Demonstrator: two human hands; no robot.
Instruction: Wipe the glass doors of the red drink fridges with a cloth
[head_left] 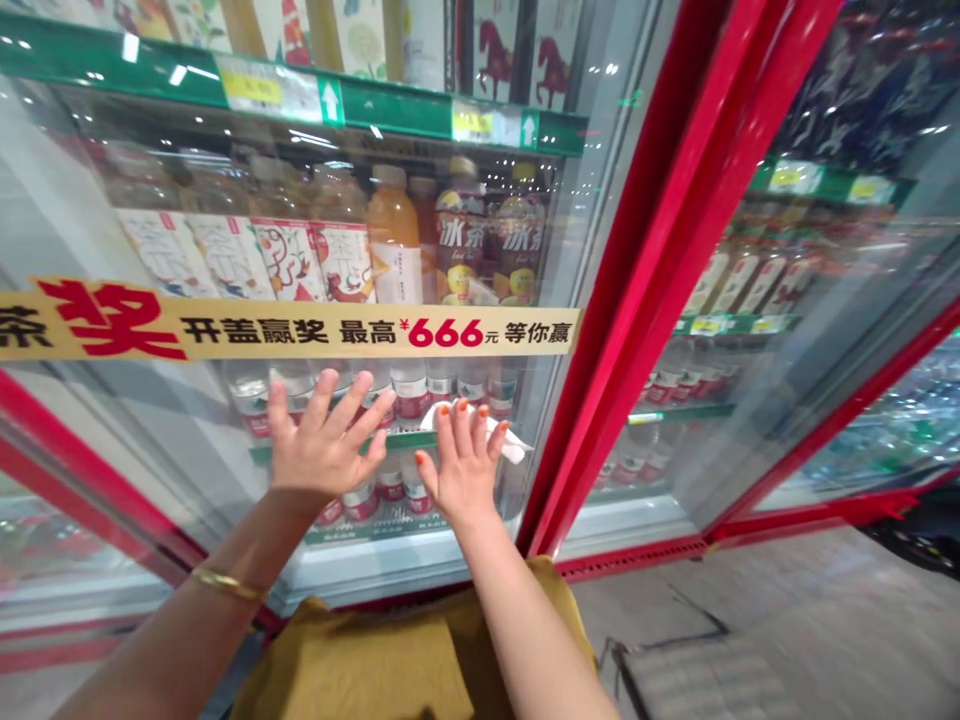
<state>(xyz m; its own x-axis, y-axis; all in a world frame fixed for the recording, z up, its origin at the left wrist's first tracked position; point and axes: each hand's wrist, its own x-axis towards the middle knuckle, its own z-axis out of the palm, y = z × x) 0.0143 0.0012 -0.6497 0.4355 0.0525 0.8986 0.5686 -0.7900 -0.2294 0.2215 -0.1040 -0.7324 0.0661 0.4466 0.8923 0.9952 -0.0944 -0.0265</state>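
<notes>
My right hand [466, 468], with orange-painted nails, lies flat over a folded white cloth [516, 446] and presses it to the glass door [420, 400] of a drinks cooler. Part of the cloth shows beyond the fingertips. My left hand [322, 440] is spread against or just before the same glass, fingers apart, holding nothing; I cannot tell whether the palm touches. Above both hands a cream promotional strip [367, 332] with red and black lettering runs across the door. A gold bangle [229, 583] circles the left wrist.
Behind the glass, shelves hold bottled teas [394, 240], cartons [360, 40] and red-labelled bottles [411, 392]. A red door frame [637, 270] rises on the right, with another stocked cooler door beyond it. Mustard-coloured fabric [360, 660] is below my arms, and grey floor [825, 620] lies at right.
</notes>
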